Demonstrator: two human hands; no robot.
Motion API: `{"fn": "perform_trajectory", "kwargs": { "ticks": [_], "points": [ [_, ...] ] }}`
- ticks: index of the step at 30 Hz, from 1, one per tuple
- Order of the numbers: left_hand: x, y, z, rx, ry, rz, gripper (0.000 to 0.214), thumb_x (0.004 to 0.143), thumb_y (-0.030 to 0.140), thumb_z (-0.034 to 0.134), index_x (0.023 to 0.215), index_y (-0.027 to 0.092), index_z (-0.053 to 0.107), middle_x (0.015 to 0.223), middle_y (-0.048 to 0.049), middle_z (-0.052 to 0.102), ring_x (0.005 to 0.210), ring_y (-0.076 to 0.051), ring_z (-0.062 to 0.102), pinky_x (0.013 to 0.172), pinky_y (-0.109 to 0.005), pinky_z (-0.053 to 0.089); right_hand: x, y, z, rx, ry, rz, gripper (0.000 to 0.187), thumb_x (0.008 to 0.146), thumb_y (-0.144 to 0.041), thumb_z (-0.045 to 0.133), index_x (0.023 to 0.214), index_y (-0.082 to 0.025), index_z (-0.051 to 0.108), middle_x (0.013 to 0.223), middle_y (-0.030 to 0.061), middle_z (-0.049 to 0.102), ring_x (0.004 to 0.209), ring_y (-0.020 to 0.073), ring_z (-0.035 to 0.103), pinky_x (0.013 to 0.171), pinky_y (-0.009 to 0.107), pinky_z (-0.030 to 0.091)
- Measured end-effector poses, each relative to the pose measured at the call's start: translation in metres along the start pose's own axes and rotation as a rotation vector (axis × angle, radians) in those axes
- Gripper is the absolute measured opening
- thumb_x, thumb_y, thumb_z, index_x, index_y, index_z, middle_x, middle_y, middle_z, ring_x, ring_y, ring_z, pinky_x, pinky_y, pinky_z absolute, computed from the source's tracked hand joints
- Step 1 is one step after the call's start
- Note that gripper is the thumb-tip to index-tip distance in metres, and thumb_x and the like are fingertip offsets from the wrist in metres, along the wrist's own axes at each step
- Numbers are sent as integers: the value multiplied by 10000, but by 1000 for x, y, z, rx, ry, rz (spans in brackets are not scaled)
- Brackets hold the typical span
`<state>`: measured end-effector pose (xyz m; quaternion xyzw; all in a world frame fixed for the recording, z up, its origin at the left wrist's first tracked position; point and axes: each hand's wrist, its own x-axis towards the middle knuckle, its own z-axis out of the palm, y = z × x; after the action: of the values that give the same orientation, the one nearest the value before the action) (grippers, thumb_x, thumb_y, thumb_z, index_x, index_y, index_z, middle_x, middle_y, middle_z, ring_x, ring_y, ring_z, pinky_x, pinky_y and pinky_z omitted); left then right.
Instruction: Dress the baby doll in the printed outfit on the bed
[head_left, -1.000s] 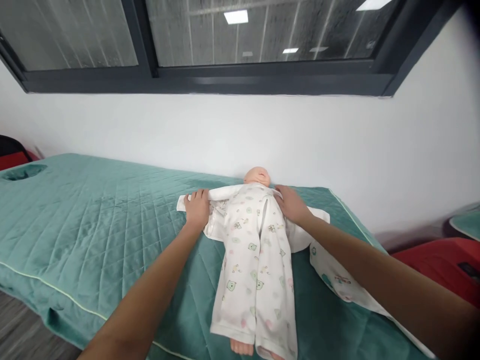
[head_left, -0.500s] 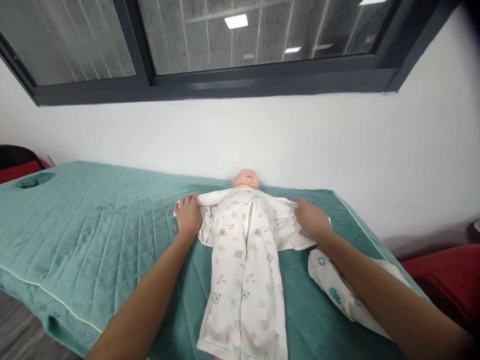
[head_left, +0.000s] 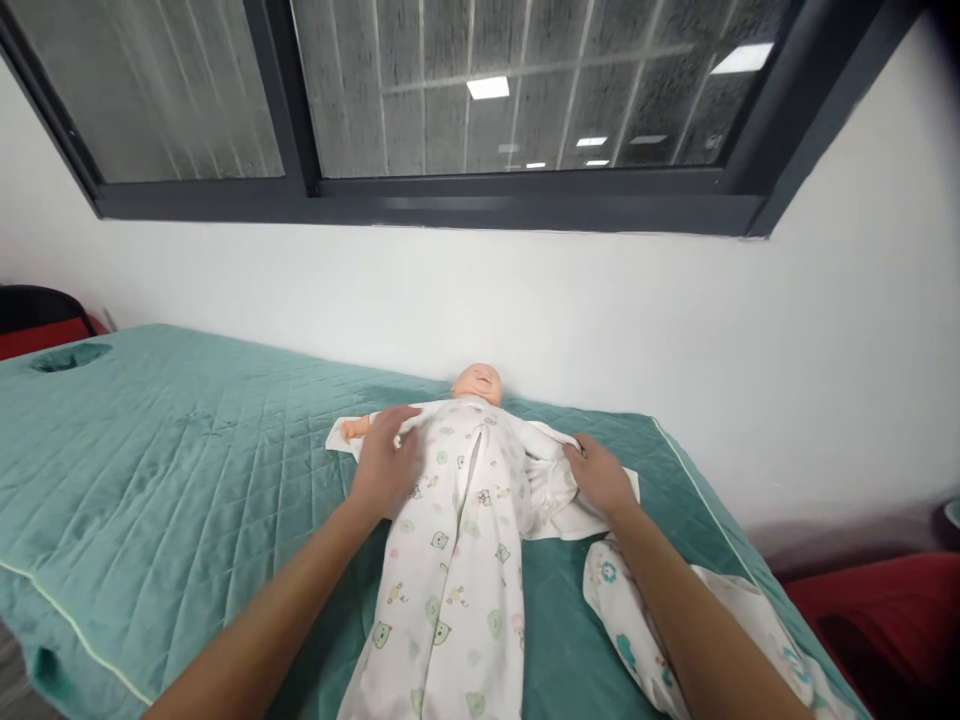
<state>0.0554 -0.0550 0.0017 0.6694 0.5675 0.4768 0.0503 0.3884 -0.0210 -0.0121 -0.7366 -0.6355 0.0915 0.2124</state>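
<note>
A baby doll (head_left: 478, 383) lies on its back, its head toward the wall. It is dressed in a white baby outfit (head_left: 442, 600) printed with small green animals and leaves. My left hand (head_left: 386, 465) is at the doll's shoulder on the left, fingers curved and apart, slightly blurred; whether it touches the cloth is hard to tell. Past that hand the doll's bare hand (head_left: 355, 428) rests on a spread flap of white cloth. On the other side, my right hand (head_left: 600, 478) pinches the edge of the white sleeve cloth (head_left: 551, 465), which hides the doll's arm there.
Beneath my right forearm lies a bunched white cloth with teal flower prints (head_left: 626, 610). A green quilted cover (head_left: 225, 460) spreads over the bed, with a round hole (head_left: 71, 357) at far left. Behind are a white wall (head_left: 570, 320) and a dark-framed window (head_left: 480, 212). Red items flank the bed.
My left hand has let go of the sleeve end and moved inward to the doll's shoulder, leaving the doll's hand uncovered. My right hand keeps its pinch. The view has shifted slightly.
</note>
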Motion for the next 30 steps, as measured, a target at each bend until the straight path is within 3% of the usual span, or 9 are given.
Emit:
{"fn": "perform_trajectory", "kwargs": {
  "ticks": [2, 5, 7, 9, 12, 15, 23, 30],
  "points": [
    [13, 42, 15, -4, -227, 161, 286, 939, 253, 413, 1109, 231, 642, 1203, -31, 661, 1162, -187, 567, 1049, -340, 445, -1, 0, 0, 6, 0, -2, 360, 940, -377, 348, 1100, -209, 623, 1111, 104, 696, 1006, 273, 640, 801, 334, 442],
    [30, 97, 49, 274, -523, 448, 279, 923, 221, 435, 1063, 176, 672, 1130, -91, 679, 1106, -233, 581, 1004, -391, 441, -2, 0, -1, 7, 0, -10, 349, 935, -370, 353, 1099, -219, 621, 1110, 97, 697, 1012, 278, 636, 787, 335, 435],
    [36, 122, 76, 500, -705, 594, 278, 907, 193, 447, 1047, 142, 682, 1102, -135, 671, 1044, -263, 595, 936, -430, 449, -4, 1, -2, 4, 0, -16, 341, 931, -365, 360, 1101, -228, 621, 1101, 92, 700, 1012, 282, 637, 774, 336, 430],
    [38, 138, 102, 619, -817, 636, 273, 886, 177, 480, 1052, 129, 692, 1148, -167, 645, 1050, -292, 586, 896, -447, 450, -5, 3, -2, 3, 5, -21, 334, 926, -352, 368, 1113, -235, 619, 1105, 90, 700, 1017, 281, 638, 771, 334, 428],
    [38, 147, 133, 662, -854, 623, 302, 872, 166, 508, 1111, 111, 685, 1239, -206, 600, 1135, -350, 538, 911, -493, 427, -4, 5, 0, 9, 19, -24, 331, 916, -312, 383, 1145, -233, 610, 1130, 94, 696, 1037, 277, 635, 789, 332, 432],
    [41, 146, 150, 680, -882, 587, 370, 884, 167, 490, 1217, 99, 635, 1271, -224, 589, 1152, -362, 532, 915, -514, 424, -1, 6, 3, 39, 28, -27, 321, 898, -272, 417, 1154, -233, 606, 1134, 85, 700, 1047, 260, 638, 816, 321, 445],
    [54, 135, 161, 652, -943, 604, 519, 787, 224, 638, 1296, 142, 575, 1273, -183, 625, 1176, -348, 545, 951, -498, 428, 1, 7, 4, 158, 55, -28, 321, 869, -229, 450, 1153, -240, 600, 1191, 64, 686, 1116, 258, 622, 913, 348, 456],
    [51, 136, 168, 655, -878, 590, 368, 850, 180, 544, 1207, 154, 631, 1193, -181, 670, 1093, -321, 609, 915, -478, 444, 0, 8, 4, 203, 84, -37, 366, 832, -174, 433, 1151, -235, 602, 1193, 68, 675, 1104, 280, 615, 922, 391, 456]
  ]
}}
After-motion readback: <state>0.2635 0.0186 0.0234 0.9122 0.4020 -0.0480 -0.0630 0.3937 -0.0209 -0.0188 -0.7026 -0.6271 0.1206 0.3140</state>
